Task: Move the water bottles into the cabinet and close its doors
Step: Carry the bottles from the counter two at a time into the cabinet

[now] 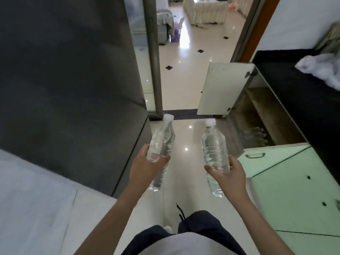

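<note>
Holding one clear water bottle in each hand, the person is facing along the floor [191, 74] with the cabinet [255, 101] lying open to the right, under the black counter [294, 92]. The left hand [145, 162] is curling round the lower half of the left bottle [161, 140], with the thumb across the front and the other fingers hidden behind it. The right hand [228, 173] is gripping the right bottle [214, 150] the same way, with the thumb pressing its near side. Both bottles are in the air, caps pointing away, well apart from the cabinet's opening.

Both grips are sitting low on smooth, thin-looking plastic, so a bottle may be tipping or sliding out during the swing to the right. The near door [287, 181] is jutting out just beside the right hand, and the right bottle could be knocking against its top edge on the way in. Some stored bottles [257, 134], blurred, seem to be standing near the cabinet's front edge, and newcomers pushed in carelessly could be toppling them. The far door [224, 89] is standing wide open too.
</note>
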Tool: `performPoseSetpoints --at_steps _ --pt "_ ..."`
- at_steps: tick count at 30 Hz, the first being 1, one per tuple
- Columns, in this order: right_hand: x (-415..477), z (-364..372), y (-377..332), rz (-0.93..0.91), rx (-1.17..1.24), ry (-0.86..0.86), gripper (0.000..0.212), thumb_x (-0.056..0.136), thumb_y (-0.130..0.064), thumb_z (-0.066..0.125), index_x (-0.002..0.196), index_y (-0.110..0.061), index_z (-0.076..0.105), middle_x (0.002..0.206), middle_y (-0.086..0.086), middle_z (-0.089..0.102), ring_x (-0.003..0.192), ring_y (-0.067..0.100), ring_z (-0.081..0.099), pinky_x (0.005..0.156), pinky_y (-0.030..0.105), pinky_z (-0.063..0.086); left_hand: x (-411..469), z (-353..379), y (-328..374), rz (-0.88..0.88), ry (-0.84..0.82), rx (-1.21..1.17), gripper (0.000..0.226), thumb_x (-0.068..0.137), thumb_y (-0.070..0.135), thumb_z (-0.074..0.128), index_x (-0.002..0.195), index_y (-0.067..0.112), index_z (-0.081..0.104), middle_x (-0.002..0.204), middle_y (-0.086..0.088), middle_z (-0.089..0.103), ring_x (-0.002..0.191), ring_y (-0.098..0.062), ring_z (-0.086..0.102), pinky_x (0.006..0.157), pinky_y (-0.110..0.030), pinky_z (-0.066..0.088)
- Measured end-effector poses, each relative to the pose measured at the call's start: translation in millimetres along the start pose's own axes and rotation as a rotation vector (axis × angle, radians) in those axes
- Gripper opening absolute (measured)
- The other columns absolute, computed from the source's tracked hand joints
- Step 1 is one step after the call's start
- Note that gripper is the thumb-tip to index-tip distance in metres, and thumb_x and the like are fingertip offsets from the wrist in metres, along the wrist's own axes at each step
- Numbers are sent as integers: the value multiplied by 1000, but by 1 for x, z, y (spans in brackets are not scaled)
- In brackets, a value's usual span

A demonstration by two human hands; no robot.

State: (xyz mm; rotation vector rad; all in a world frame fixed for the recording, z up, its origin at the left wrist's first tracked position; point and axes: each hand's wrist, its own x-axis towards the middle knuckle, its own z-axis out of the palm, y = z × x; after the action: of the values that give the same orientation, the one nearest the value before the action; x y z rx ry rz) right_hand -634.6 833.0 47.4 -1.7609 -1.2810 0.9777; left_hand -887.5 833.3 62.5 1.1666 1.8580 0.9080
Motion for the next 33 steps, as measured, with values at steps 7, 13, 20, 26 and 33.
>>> performPoseSetpoints --at_steps 7,13,20,26,33 --pt "101 33 -2 130 -22 5 49 53 -46 84 94 -29 63 94 2 65 80 19 68 69 43 60 113 31 11 -111 -81 -122 29 74 31 83 92 22 62 82 0 69 73 -18 69 63 -34 56" --pt "230 52 -9 229 21 -7 45 54 -41 85 90 -25 64 87 2 69 74 17 70 69 46 60 221 60 39 -186 -111 -124 31 75 25 84 97 18 63 87 -2 72 76 -16 70 62 -27 54" --pt "365 38 -54 151 52 107 53 63 -43 86 107 -24 62 100 4 64 85 15 67 57 18 53 367 89 128 -49 -174 -116 35 74 33 83 103 28 63 91 4 74 80 -12 72 65 -29 57" --pt "427 21 -57 249 118 310 52 59 -44 85 103 -25 64 95 3 66 82 17 68 68 32 59 460 148 181 16 -339 -46 37 72 39 85 100 30 62 89 6 73 78 -12 72 68 -32 57" --pt "469 19 -38 516 162 624 29 67 -15 87 86 -11 65 75 1 68 59 0 62 49 5 41 551 245 212 51 -709 64 36 70 31 87 100 27 65 85 10 75 78 -9 73 72 -30 56"
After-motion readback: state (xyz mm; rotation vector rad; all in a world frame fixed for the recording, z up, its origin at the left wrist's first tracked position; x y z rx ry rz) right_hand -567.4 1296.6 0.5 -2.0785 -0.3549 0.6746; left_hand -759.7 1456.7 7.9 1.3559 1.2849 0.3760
